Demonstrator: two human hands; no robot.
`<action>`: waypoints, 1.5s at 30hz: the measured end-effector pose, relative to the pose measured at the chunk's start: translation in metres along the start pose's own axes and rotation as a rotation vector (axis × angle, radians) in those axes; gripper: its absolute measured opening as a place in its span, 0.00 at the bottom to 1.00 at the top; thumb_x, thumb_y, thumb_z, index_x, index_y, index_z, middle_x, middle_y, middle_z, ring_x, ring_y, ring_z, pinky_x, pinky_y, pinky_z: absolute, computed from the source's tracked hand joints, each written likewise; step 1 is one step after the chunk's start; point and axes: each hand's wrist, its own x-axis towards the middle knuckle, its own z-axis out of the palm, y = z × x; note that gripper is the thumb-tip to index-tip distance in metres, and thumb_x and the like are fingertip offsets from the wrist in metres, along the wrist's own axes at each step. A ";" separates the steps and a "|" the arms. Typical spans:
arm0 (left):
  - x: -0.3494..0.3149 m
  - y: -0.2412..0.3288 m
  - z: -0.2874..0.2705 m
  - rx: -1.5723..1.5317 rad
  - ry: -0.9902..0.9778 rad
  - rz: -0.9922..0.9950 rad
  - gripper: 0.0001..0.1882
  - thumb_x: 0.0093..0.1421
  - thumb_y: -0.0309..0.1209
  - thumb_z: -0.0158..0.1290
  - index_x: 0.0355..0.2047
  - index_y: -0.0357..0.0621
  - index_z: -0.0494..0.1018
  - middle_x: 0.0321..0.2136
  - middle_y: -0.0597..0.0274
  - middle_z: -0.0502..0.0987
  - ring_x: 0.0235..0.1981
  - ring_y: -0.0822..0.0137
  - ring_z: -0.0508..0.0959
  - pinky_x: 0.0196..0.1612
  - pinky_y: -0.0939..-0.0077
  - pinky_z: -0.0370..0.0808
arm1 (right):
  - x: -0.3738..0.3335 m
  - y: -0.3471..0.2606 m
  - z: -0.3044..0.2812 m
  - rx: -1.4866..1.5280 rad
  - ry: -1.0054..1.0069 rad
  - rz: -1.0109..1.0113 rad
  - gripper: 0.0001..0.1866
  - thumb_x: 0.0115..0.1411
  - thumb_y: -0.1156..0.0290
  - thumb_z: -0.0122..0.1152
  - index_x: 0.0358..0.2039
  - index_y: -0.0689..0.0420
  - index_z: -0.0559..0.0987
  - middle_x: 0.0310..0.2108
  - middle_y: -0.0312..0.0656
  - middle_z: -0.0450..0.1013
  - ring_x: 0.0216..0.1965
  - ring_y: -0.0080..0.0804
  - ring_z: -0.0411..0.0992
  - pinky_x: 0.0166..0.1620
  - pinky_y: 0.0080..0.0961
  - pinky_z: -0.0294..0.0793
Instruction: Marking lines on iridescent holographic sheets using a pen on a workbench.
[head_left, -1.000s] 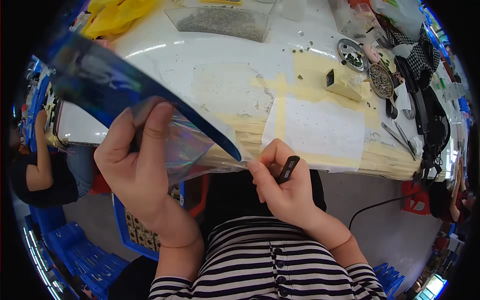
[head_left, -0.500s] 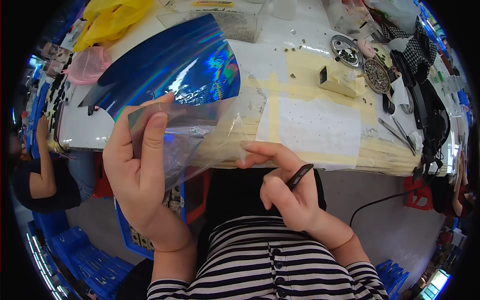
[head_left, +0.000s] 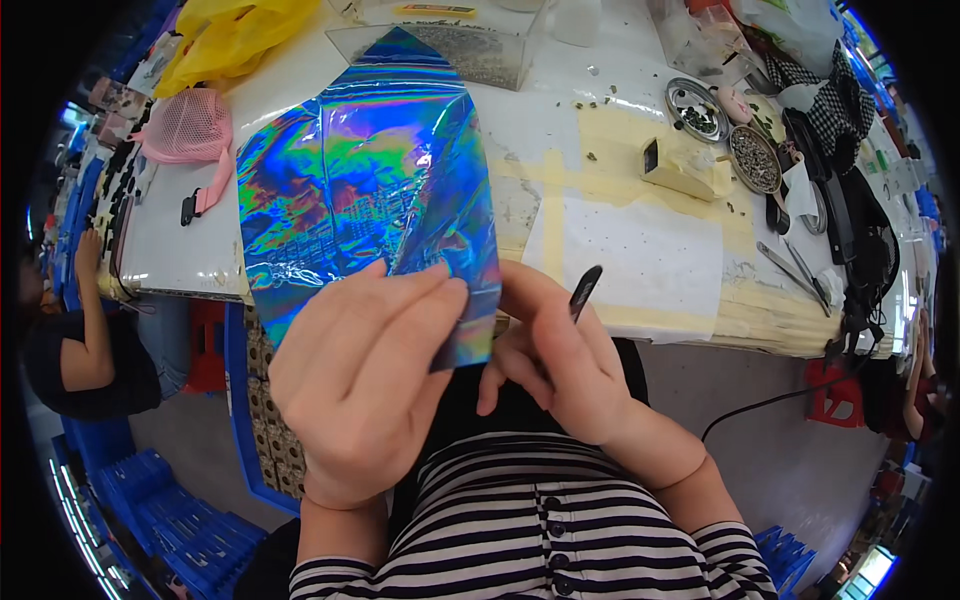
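A large sheet of shiny blue iridescent plastic film (head_left: 370,190) rises from my hands over the table's front edge. My left hand (head_left: 360,380) is closed on its lower part, with the fingers lying over the near face. At the lower right edge of the film is my right hand (head_left: 565,365), its index finger partly hidden by the film. A slim black tool (head_left: 586,292) is tucked in this hand and sticks up past the knuckles; its other end cannot be seen.
White paper (head_left: 625,265) with tiny dots is taped to the table on the right. Beyond it are a cream block (head_left: 685,170), a round dish (head_left: 755,155) of small pieces and metal tweezers (head_left: 795,272). A pink mesh bag (head_left: 185,127) and yellow plastic bag (head_left: 235,40) lie left.
The film has swung round to a more upright position, its bright face now toward me. My left hand has moved right and turned its back up. My right hand has come closer to the film.
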 end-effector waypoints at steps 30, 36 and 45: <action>-0.069 0.019 0.042 -1.640 0.055 -1.303 0.17 0.72 0.29 0.46 0.60 0.44 0.66 0.53 0.56 0.76 0.51 0.62 0.80 0.50 0.65 0.82 | -0.031 -0.003 -0.020 -0.381 0.417 0.079 0.18 0.67 0.77 0.57 0.57 0.65 0.75 0.27 0.32 0.73 0.21 0.10 0.65 0.22 0.11 0.63; -0.066 0.022 0.052 -1.517 0.044 -1.270 0.17 0.72 0.28 0.47 0.59 0.43 0.67 0.51 0.58 0.77 0.50 0.65 0.80 0.51 0.66 0.81 | -0.035 -0.001 -0.028 -0.605 0.444 -0.036 0.21 0.70 0.76 0.53 0.62 0.66 0.71 0.33 0.38 0.75 0.22 0.10 0.65 0.24 0.10 0.65; -0.068 0.026 0.066 -1.308 0.052 -1.168 0.11 0.63 0.19 0.58 0.46 0.34 0.76 0.42 0.59 0.81 0.41 0.69 0.81 0.45 0.73 0.81 | -0.060 -0.033 -0.062 -0.770 0.328 -0.357 0.49 0.66 0.28 0.27 0.36 0.64 0.83 0.28 0.44 0.75 0.23 0.29 0.69 0.31 0.26 0.72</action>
